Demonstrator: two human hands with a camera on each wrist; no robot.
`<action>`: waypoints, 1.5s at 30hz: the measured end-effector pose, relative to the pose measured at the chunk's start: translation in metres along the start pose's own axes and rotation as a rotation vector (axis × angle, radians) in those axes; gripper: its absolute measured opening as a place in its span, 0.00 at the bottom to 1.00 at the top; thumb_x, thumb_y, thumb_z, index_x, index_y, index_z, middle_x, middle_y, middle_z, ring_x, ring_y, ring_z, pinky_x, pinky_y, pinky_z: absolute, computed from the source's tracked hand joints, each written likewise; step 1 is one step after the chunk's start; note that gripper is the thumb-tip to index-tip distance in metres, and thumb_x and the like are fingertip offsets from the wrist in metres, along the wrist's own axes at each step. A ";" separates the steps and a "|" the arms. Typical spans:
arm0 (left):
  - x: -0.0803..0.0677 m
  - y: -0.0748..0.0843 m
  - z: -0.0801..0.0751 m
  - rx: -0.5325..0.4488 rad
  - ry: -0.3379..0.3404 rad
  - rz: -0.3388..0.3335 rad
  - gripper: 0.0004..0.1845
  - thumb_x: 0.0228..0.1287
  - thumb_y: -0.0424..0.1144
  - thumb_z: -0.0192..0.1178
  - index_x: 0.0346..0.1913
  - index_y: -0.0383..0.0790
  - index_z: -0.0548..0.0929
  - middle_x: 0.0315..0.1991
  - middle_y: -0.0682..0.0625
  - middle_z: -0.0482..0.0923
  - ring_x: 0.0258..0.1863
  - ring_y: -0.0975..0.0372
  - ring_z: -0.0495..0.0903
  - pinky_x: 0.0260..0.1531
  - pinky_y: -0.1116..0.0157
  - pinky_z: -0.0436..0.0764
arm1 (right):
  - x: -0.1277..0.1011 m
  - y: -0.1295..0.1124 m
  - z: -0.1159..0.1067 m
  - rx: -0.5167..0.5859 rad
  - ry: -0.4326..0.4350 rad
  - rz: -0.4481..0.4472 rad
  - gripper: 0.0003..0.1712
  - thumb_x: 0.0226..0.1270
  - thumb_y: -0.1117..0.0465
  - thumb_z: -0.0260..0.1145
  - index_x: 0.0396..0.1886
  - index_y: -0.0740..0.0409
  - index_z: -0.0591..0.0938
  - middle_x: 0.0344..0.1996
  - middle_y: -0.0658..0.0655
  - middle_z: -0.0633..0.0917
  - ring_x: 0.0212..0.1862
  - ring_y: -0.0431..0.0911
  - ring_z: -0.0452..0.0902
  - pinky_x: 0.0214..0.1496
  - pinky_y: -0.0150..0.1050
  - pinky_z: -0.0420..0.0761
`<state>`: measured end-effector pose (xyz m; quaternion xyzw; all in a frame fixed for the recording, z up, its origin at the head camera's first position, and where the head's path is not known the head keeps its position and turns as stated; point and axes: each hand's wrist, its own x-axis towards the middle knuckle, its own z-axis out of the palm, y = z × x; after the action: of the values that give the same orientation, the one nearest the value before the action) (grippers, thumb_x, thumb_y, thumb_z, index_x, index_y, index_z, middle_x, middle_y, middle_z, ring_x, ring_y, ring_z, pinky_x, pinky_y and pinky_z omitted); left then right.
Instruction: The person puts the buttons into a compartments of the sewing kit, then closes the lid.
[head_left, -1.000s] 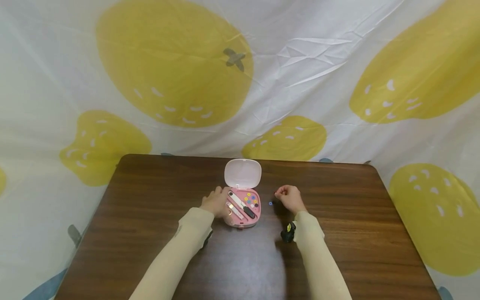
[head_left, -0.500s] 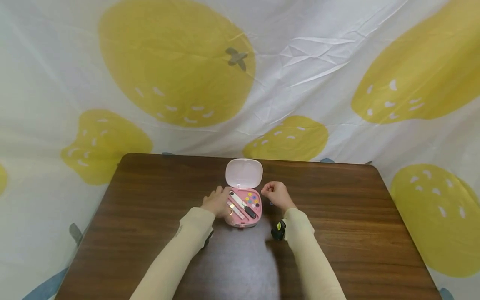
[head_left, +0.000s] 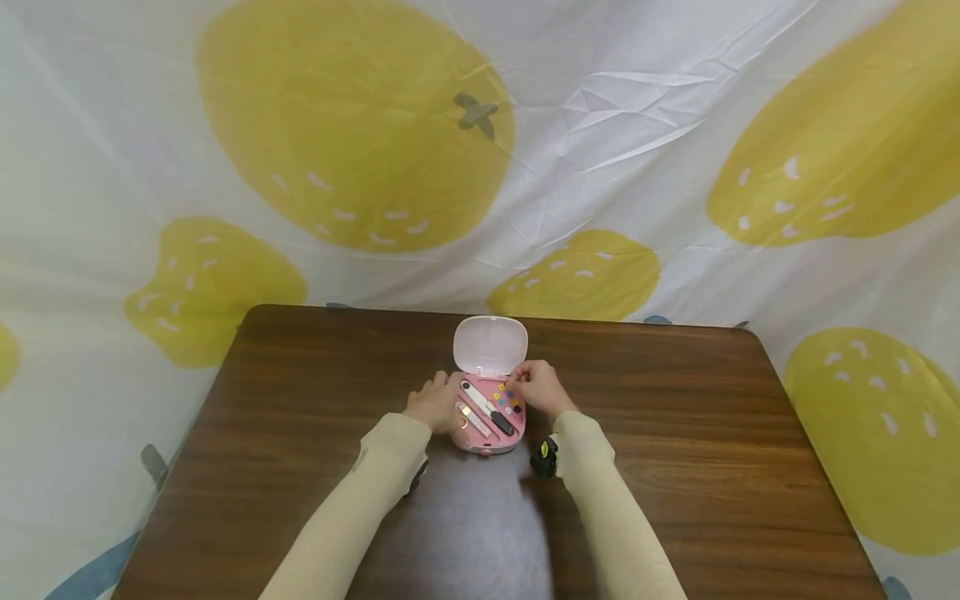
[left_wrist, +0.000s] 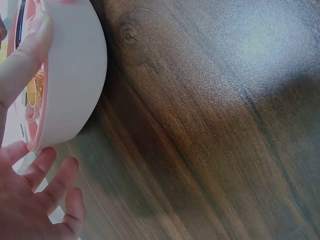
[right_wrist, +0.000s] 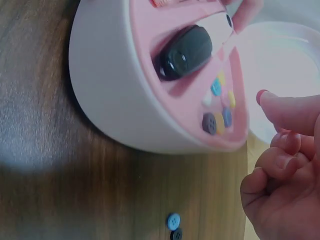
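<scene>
left hand (left_wrist: 35, 200) against pink case (left_wrist: 75, 75)

We saw a smooth pink plastic case (head_left: 487, 421) with a glossy white shell, small shiny plastic buttons (right_wrist: 220, 107) inside, on a dark wood-grain tabletop (head_left: 675, 467) with a soft sheen, backed by wrinkled printed cloth (head_left: 600, 125).

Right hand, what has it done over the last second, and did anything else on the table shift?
The right hand moved left across the table, from beside a small blue button to the button tray of the open pink sewing case, fingers curled. Whether it pinches anything cannot be told. The left hand stayed against the case's left side, and the case and its raised lid did not move.
</scene>
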<state>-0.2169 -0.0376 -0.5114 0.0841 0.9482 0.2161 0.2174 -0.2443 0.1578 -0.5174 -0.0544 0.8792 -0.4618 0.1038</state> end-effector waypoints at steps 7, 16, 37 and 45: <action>-0.001 0.000 0.000 -0.002 0.010 0.010 0.59 0.21 0.48 0.80 0.65 0.47 0.60 0.54 0.44 0.64 0.54 0.50 0.66 0.51 0.48 0.65 | 0.003 -0.003 0.006 -0.056 -0.058 -0.029 0.03 0.49 0.72 0.61 0.20 0.66 0.80 0.10 0.49 0.72 0.13 0.37 0.65 0.16 0.29 0.67; 0.000 -0.002 0.000 0.007 0.013 0.015 0.58 0.21 0.48 0.79 0.65 0.46 0.60 0.53 0.43 0.64 0.53 0.50 0.67 0.50 0.48 0.66 | 0.005 -0.003 0.012 -0.089 -0.069 -0.005 0.04 0.51 0.71 0.61 0.20 0.65 0.81 0.11 0.51 0.73 0.14 0.38 0.67 0.16 0.30 0.68; 0.001 -0.003 0.001 -0.004 0.013 0.008 0.58 0.21 0.49 0.79 0.64 0.46 0.60 0.54 0.43 0.64 0.53 0.50 0.67 0.50 0.48 0.66 | 0.005 -0.003 0.021 -0.140 -0.005 0.051 0.04 0.52 0.70 0.62 0.20 0.63 0.81 0.11 0.50 0.73 0.13 0.38 0.67 0.14 0.30 0.70; 0.000 -0.003 0.001 0.001 0.011 0.005 0.58 0.22 0.48 0.79 0.64 0.47 0.60 0.54 0.43 0.64 0.53 0.50 0.67 0.50 0.48 0.66 | 0.002 -0.006 0.020 -0.139 0.006 0.052 0.03 0.53 0.68 0.65 0.22 0.63 0.82 0.12 0.51 0.75 0.14 0.39 0.69 0.15 0.31 0.72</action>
<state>-0.2171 -0.0399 -0.5134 0.0856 0.9493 0.2164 0.2115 -0.2420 0.1378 -0.5241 -0.0372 0.9106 -0.3969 0.1092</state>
